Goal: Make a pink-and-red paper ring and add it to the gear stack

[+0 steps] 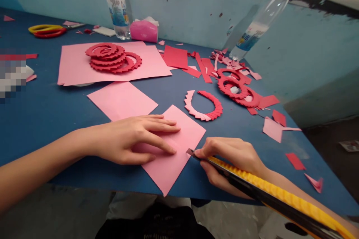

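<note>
My left hand (140, 140) lies flat with fingers spread on a pink paper sheet (185, 127) turned cornerwise at the table's front edge. In my right hand (232, 160) is a yellow and black utility knife (252, 183), its blade tip at the sheet's right edge. A second pink sheet (120, 99) lies just beyond my left hand. Behind the knife rests an open ring of folded paper (215, 108), part pink and part red.
Red folded paper rings (106, 59) are stacked on large pink sheets (73, 67). More red rings (232, 87) lie at right among paper scraps (224, 59). Scissors (50, 31), a tissue pack (144, 31), a bottle (116, 11) and another bottle (252, 31) stand or lie along the wall.
</note>
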Available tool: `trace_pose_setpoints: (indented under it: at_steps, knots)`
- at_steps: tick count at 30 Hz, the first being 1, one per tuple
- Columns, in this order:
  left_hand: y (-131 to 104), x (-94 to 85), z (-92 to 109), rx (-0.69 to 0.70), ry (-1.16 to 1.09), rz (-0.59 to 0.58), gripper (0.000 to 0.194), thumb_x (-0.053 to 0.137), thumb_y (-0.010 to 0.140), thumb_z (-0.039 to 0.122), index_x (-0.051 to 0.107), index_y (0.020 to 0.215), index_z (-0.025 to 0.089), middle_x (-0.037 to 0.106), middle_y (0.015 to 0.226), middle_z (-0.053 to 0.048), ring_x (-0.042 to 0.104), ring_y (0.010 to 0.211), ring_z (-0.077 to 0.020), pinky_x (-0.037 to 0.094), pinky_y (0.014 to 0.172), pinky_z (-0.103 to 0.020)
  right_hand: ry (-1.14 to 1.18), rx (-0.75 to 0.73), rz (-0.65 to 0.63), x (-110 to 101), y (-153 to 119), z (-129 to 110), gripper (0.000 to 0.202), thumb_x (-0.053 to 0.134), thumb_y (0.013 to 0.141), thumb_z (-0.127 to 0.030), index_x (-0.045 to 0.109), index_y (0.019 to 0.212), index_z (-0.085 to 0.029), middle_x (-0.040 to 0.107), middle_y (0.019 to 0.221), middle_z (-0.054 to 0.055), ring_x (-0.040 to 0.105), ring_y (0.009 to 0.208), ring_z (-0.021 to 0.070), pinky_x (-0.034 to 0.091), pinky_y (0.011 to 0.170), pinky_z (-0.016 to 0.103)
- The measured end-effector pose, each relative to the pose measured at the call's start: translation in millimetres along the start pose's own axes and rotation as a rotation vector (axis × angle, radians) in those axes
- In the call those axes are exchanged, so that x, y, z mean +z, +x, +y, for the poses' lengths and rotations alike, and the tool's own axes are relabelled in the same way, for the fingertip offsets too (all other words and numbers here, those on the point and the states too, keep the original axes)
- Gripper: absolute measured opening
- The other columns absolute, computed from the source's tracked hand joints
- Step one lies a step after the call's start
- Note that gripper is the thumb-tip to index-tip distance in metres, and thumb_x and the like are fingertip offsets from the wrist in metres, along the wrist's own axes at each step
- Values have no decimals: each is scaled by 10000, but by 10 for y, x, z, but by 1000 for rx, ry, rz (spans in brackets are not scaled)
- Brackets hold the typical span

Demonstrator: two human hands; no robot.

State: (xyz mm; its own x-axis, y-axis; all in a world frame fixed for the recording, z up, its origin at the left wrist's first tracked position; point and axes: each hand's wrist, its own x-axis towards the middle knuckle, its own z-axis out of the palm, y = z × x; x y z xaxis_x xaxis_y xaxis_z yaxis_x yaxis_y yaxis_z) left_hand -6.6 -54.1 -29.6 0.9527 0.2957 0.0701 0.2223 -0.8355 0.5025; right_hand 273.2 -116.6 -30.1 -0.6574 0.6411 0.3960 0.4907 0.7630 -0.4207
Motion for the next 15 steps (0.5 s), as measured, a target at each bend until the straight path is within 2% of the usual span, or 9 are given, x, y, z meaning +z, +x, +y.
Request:
trace_pose_setpoints:
  at_steps: [5, 15]
  knots:
    - [0, 2, -2, 5, -3, 4, 443, 572, 891, 173, 638, 1319, 268, 382, 1577, -66, 354, 1461, -283, 281, 1216, -478, 11, 4, 1, -4, -21, 14, 210, 516, 806, -54, 526, 880, -249, 664, 702, -24, 625, 552, 112, 470, 515, 214]
    - [-5, 8, -3, 9, -11, 12, 440, 588, 880, 166, 650, 1306, 261, 386, 1574, -70, 363, 1454, -305, 284, 1217, -475, -13, 16, -45, -79, 40, -24, 177, 514, 815, -79, 530, 849, -252, 671, 682, -21, 618, 530, 118, 479, 503, 228]
